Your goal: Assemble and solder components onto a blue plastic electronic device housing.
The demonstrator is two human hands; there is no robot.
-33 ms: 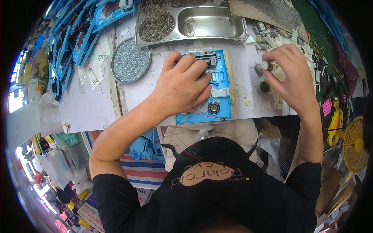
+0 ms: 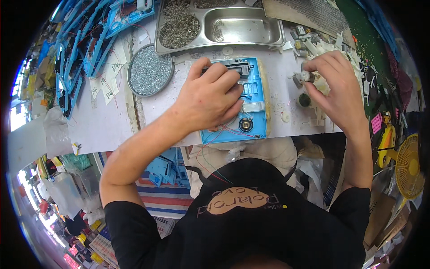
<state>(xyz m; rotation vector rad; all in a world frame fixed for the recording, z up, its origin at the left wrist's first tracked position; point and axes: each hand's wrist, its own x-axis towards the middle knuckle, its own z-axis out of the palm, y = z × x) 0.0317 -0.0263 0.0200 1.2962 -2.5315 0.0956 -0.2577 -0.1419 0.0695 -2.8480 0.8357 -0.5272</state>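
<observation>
A blue plastic casing [image 2: 257,92] lies on the white worktop, with a round black speaker [image 2: 246,124] and thin red and green wires at its near end. Over its left side, my left hand [image 2: 210,96] is closed with bent fingers that grip the casing. The fingertips are partly hidden. To the right, my right hand [image 2: 336,83] pinches a small cylindrical part with a pale, gear-like end [image 2: 306,75] between thumb and forefinger. That part is held above a scatter of small grey metal pieces [image 2: 297,81].
A round dish of small silvery parts [image 2: 151,70] stands left of the casing. Behind it sits a steel compartment tray [image 2: 244,44] of small metal pieces. Blue casings with wires [image 2: 96,40] pile up far left. White plastic parts [image 2: 340,45] heap up behind my right hand.
My left forearm and elbow have shifted slightly to the left, and the casing has shifted a little with them. The right hand keeps its pinch in nearly the same place.
</observation>
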